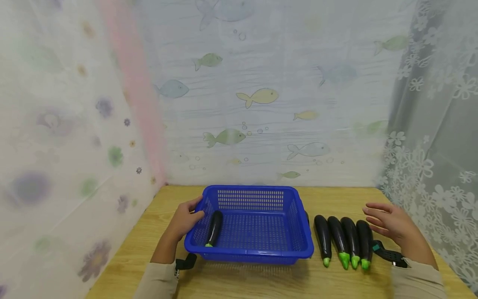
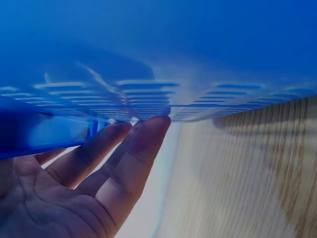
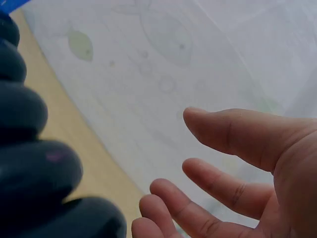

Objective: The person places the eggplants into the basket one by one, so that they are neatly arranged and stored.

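- Left hand (image 1: 185, 220) rests straight fingers (image 2: 133, 148) against the blue basket (image 1: 249, 253), steadying it; 1 eggplant (image 1: 214, 228) lies inside.
- Right hand (image 1: 390, 223) hovers, fingers spread, beside 4 lined-up eggplants (image 1: 343, 238).

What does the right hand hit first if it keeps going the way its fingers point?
Probably the nearest eggplant in the row of four. The right hand is open, fingers pointing left towards that row, with the blue basket beyond it. Height is unclear, so the hand might pass just above the eggplants.
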Demonstrator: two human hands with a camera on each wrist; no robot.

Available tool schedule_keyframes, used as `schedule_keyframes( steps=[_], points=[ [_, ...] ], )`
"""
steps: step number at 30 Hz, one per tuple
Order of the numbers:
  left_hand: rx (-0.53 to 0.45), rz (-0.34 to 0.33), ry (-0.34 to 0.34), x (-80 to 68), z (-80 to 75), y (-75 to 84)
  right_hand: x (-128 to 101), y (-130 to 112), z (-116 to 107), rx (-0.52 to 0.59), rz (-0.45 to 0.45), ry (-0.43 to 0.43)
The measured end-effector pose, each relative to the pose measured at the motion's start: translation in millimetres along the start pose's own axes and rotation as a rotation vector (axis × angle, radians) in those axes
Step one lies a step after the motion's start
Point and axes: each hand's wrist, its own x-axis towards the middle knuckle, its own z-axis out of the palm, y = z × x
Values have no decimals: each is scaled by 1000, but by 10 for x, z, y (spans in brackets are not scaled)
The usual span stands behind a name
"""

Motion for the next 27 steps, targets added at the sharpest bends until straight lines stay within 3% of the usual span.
schedule_keyframes(
  steps=[5,14,19,27],
  points=[
    [7,-2,2,6,-4,-41,7,99,-113,54,116,26],
    [0,6,-1,-8,-17,-33,91,299,-118,140,176,-20],
    [2,0,2,7,-5,-23,62,347,-135,31,190,-67],
    [-8,3,8,10,6,-14,30,295,-90,-107,230,-35]
  ],
)
